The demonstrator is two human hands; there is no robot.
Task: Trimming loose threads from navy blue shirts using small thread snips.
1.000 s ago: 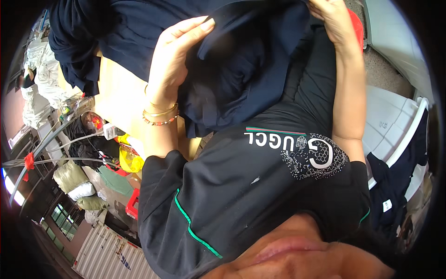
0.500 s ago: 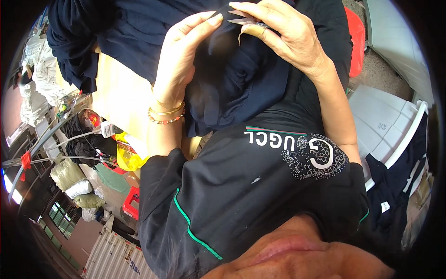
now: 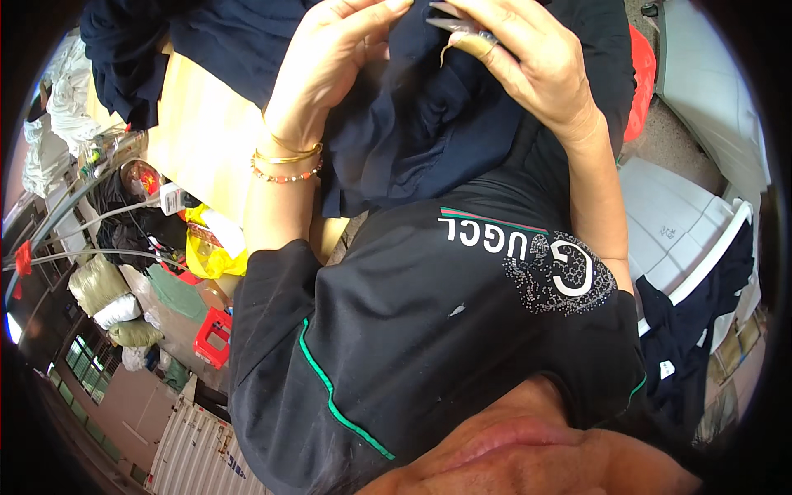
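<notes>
Navy fabric is bunched over my lap and spreads across the pale wooden table. At the top edge of the view, my left hand, with bracelets at the wrist, pinches a bit of this cloth between thumb and fingers; the fingertips are partly cut off. Close by on the right, my right hand grips small thread snips. Their pointed metal blades are parted and point left towards the cloth near my left fingertips. A thin, light thread-like strip hangs below the blades, by my right thumb.
A white plastic bin stands to my right, with a dark garment draped over it. Beyond my right arm is a red plastic stool. On the left are a yellow bag, a red stool and wrapped bundles.
Both hands sit higher in the view, and the snips have shifted slightly right, a bit farther from my left fingertips. The surroundings on the left have slid left as the view moved.
</notes>
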